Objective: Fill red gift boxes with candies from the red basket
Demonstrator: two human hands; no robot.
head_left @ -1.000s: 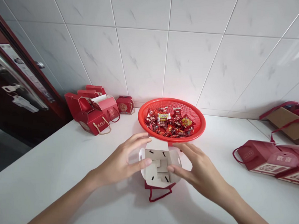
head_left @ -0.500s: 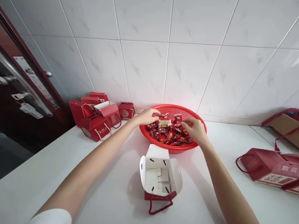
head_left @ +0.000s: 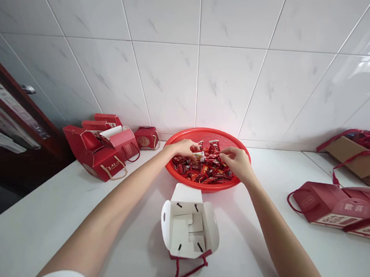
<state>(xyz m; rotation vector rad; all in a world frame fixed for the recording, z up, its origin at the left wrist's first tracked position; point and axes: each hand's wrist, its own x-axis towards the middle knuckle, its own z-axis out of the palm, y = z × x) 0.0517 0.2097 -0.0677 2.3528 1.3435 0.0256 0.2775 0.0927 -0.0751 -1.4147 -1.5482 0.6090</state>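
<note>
My left hand (head_left: 184,149) and my right hand (head_left: 238,163) reach into a round red plastic mesh basket (head_left: 206,134), their fingertips close together among wrapped sweets (head_left: 208,172). Both hands touch the pile, near a small yellow-and-white packet (head_left: 199,156). Whether either hand has hold of a sweet is hidden by the fingers. Nearer to me, an unfolded white-lined red gift box (head_left: 186,228) lies open on the counter, untouched, with its red cord handle (head_left: 190,271) hanging towards me.
Red gift boxes (head_left: 97,153) stand in a group at the back left of the white counter (head_left: 236,262). Flat red boxes (head_left: 330,205) lie to the right, near a brown cardboard piece (head_left: 356,156) with red cords. A dark red door (head_left: 11,142) is at far left.
Both hands have left the open box and moved forward into the basket, their fingers now closer together. The box lies slightly lower in view, and the whole view has shifted.
</note>
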